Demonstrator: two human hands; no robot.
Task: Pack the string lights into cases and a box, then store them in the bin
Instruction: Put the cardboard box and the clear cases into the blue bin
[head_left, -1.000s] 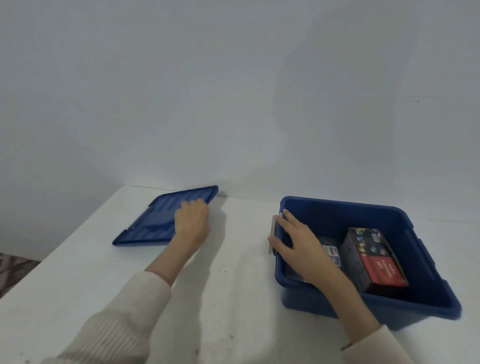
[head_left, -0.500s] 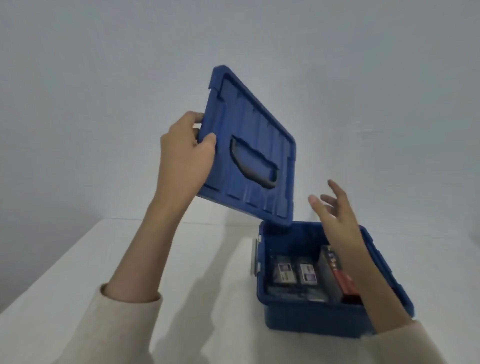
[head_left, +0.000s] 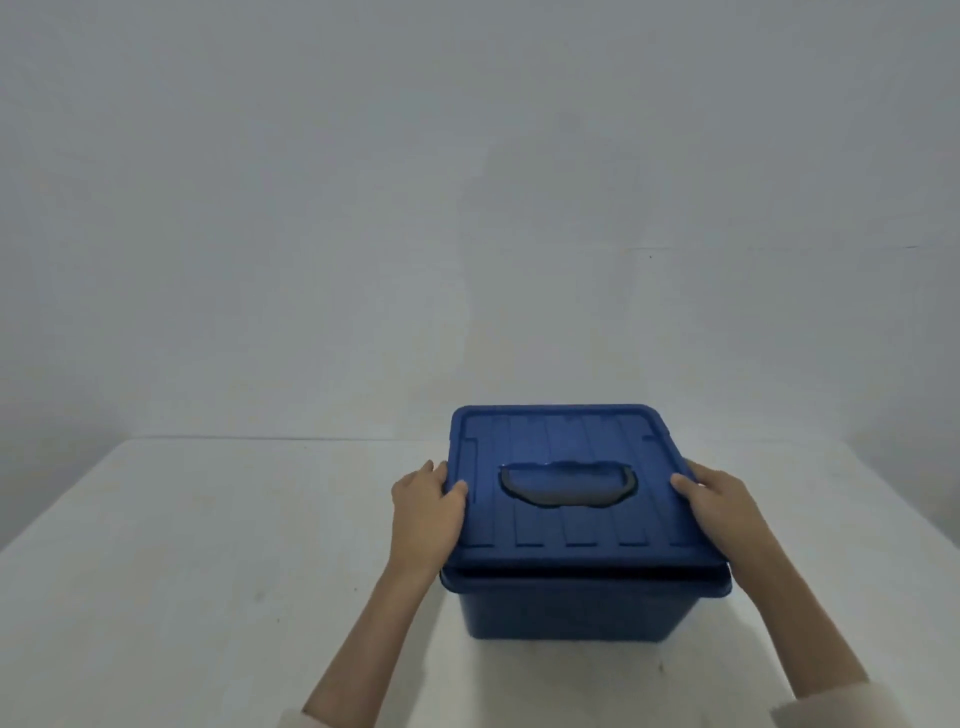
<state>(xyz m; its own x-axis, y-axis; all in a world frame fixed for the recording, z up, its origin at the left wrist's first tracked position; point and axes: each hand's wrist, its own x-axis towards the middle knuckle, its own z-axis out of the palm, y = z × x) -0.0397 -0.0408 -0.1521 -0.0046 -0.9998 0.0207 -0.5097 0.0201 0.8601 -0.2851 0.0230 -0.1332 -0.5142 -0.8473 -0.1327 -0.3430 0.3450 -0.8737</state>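
Observation:
A blue plastic bin (head_left: 566, 608) stands on the white table, right of centre. Its ribbed blue lid (head_left: 571, 525), with a dark recessed handle (head_left: 569, 484) in the middle, lies flat on top of the bin. My left hand (head_left: 423, 512) grips the lid's left edge, thumb on top and fingers down the side. My right hand (head_left: 719, 506) grips the right edge the same way. The cases and the box inside the bin are hidden under the lid.
The white table (head_left: 208, 545) runs out to the left and in front of the bin. A plain pale wall (head_left: 467, 208) rises right behind the table's far edge.
My left hand picked the lid up off the table at the left, carried it over and set it on the bin. My right hand came off the bin's rim and took the lid's right edge.

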